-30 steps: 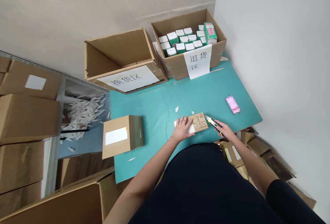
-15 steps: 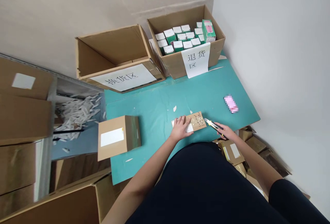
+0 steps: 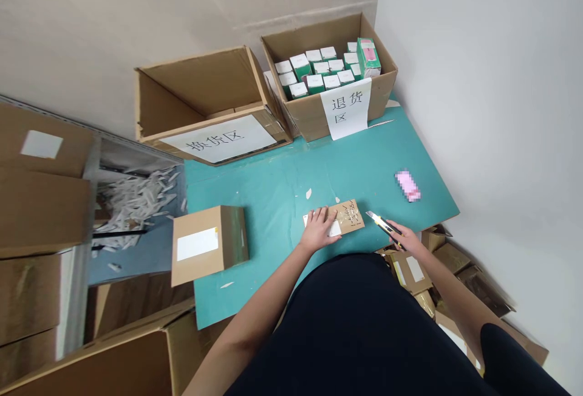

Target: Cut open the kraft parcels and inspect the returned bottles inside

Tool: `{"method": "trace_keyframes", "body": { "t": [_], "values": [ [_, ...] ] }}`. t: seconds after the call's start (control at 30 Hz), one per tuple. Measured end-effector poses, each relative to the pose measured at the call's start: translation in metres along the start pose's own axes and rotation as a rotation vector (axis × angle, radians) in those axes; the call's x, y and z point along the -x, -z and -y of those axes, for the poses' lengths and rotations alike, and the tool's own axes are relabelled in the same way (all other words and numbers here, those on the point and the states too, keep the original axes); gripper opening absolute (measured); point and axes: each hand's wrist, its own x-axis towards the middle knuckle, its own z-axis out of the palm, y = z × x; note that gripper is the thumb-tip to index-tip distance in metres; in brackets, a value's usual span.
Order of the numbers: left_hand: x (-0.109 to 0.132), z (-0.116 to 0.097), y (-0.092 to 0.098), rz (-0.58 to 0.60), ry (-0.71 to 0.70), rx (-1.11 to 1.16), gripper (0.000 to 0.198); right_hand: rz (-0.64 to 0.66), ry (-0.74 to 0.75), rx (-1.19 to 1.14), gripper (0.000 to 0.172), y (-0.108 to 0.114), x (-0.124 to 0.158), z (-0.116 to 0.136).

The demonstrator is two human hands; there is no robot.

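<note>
A small flat cardboard box (image 3: 350, 215) with black handwriting, clear tape and a white label lies on the teal tabletop near my body. My left hand (image 3: 319, 230) holds it down by its left part, fingers across the top and thumb along the near side, covering part of the label. Wrapped round a black and yellow box cutter (image 3: 385, 223) is my right hand (image 3: 403, 238). The cutter's blade is extended and points up and left, a short gap away from the box's right end.
A larger cardboard box (image 3: 198, 271) with a white label stands at the table's left. Behind are an open carton (image 3: 150, 104) and another open carton (image 3: 310, 119) holding several green-and-white boxes. A blurred pink object (image 3: 407, 185) lies right. Cartons (image 3: 416, 277) are piled below the right edge.
My right hand has drawn the box cutter slightly right and down, moving its blade away from the small box's end. My left hand and the box stay in place.
</note>
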Motion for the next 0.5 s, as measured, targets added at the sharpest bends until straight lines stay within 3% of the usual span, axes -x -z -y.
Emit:
{"method": "trace_keyframes", "body": {
  "t": [0.1, 0.27, 0.5],
  "values": [
    [0.002, -0.001, -0.001, -0.008, 0.0, 0.003, 0.088, -0.039, 0.031, -0.044, 0.085, -0.005, -0.01, 0.005],
    [0.003, -0.003, 0.0, -0.012, -0.005, -0.012, 0.089, 0.009, 0.011, -0.046, 0.082, -0.016, -0.03, 0.018],
    [0.003, -0.003, 0.002, -0.008, -0.002, -0.013, 0.088, 0.052, -0.004, -0.031, 0.076, -0.019, -0.033, 0.021]
  ]
}}
